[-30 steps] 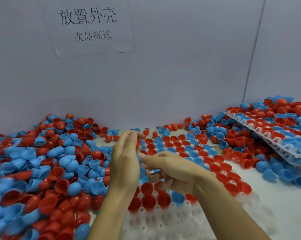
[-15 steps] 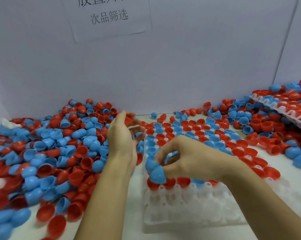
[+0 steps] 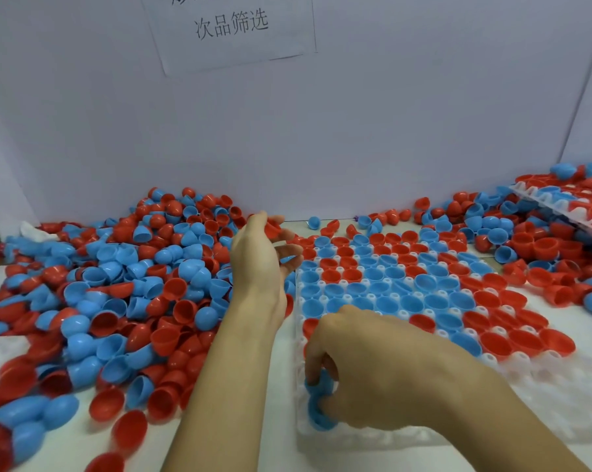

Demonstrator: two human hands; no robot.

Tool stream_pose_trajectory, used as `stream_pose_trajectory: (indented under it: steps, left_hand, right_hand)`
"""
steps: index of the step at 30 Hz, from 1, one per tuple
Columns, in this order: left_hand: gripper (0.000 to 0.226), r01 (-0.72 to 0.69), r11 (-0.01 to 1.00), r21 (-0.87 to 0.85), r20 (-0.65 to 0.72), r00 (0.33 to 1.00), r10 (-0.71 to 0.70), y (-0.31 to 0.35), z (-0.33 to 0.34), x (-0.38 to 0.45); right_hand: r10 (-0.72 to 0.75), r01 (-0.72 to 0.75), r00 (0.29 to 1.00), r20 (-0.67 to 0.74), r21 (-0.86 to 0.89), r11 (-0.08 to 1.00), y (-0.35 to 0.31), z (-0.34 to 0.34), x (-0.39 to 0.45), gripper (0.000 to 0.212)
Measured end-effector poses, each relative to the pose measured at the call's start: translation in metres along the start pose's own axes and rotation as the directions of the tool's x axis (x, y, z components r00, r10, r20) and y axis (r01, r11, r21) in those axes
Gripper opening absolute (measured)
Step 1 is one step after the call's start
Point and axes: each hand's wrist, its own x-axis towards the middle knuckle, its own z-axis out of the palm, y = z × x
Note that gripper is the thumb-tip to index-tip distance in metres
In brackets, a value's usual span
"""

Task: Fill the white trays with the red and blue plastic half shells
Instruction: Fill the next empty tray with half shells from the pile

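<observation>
- The white tray (image 3: pixel 543 396) lies flat on the tabletop (image 3: pixel 246 447); its far rows are filled with red and blue half shells, and its near rows show bare white cells.
- The right hand (image 3: pixel 366 366) rests over the tray's near left corner, fingers (image 3: pixel 313 366) curled down around a blue half shell (image 3: pixel 318 412) that sits at the tray's near left edge.
- The left hand (image 3: pixel 258 260) is raised just left of the tray's far left corner, fingers pinching a red half shell (image 3: pixel 273 229); a second blue shell shows under its lower fingers.
- A loose pile of red and blue half shells (image 3: pixel 110 294) covers the tabletop left of the tray.
- A second filled tray (image 3: pixel 560 202) lies tilted on more shells, well to the right of the first tray.
- A paper sign (image 3: pixel 231 27) hangs on the white wall behind the tray.
</observation>
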Motion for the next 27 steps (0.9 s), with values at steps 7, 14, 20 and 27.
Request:
stream_pose_trajectory:
  steps: [7,14,20,27]
  left_hand:
    - [0.029,0.02,0.999,-0.036,0.071,0.997,-0.017,0.001,0.001,-0.004]
    - [0.023,0.116,0.981,-0.153,0.214,0.974,-0.082,0.001,0.0,-0.006]
    - [0.019,0.005,0.993,0.115,0.456,0.888,-0.057,-0.006,0.007,-0.009]
    - [0.047,-0.201,0.786,0.584,0.323,0.946,0.002,-0.006,0.008,-0.009]
  right_hand:
    - [-0.046,0.047,0.998,-0.031,0.022,0.999,0.003,0.005,0.007,0.016]
    - [-0.111,0.13,0.99,-0.092,0.235,0.963,0.023,-0.006,0.004,0.017]
    - [0.135,0.258,0.736,-0.664,0.459,0.85,0.056,-0.009,0.014,0.031]
    - [0.166,0.156,0.848,-0.503,0.536,0.83,0.092,-0.014,0.005,0.018]
